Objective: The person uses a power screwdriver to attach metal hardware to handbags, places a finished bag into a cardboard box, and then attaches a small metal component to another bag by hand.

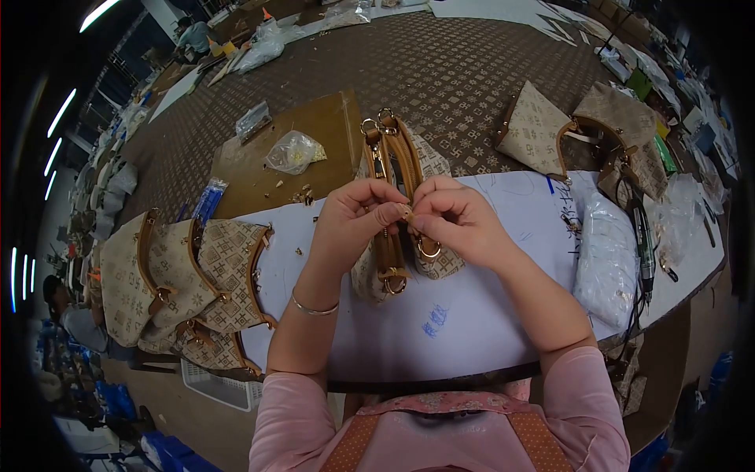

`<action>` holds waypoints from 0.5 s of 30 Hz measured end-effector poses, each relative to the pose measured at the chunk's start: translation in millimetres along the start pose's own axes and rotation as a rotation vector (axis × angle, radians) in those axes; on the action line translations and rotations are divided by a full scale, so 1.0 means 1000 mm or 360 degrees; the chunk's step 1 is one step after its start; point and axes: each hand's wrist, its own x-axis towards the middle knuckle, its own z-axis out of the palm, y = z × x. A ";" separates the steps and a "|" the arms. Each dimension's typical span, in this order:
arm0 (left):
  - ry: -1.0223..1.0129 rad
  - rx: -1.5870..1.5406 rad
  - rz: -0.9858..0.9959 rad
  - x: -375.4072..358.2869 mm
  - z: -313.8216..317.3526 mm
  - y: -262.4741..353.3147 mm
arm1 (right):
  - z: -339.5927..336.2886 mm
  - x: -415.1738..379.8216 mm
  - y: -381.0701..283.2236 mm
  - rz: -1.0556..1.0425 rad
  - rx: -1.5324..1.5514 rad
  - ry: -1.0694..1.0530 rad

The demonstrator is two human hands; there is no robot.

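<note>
A beige patterned bag (434, 161) with brown trim and gold rings stands on white paper in front of me. Over its middle, my left hand (363, 212) pinches a small gold metal piece (406, 213) between thumb and finger. Touching the same piece from the other side is my right hand (456, 216), its thumb and fingers pressed together. The bag's zipper shows between its two brown edges, partly hidden by my hands. Loose gold fittings (303, 197) lie left of the bag, near an opened clear plastic bag (292, 153).
Several similar bags (169, 263) lie at the left edge. More bags (535, 126) sit at the back right. A plastic-wrapped bundle (607, 259) and a black corded tool (645, 248) are on the right. Another person (193, 39) is far off at the upper left.
</note>
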 end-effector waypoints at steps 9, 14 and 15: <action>-0.0079 0.0077 0.0001 -0.001 0.002 0.002 | -0.004 0.001 -0.003 0.0145 0.0206 -0.0082; -0.0032 0.0135 0.0036 -0.001 0.004 -0.001 | -0.009 0.003 -0.001 0.0212 0.0224 -0.0124; -0.0033 0.0134 0.0037 -0.002 0.005 -0.001 | -0.008 0.002 -0.001 0.0235 0.0213 -0.0107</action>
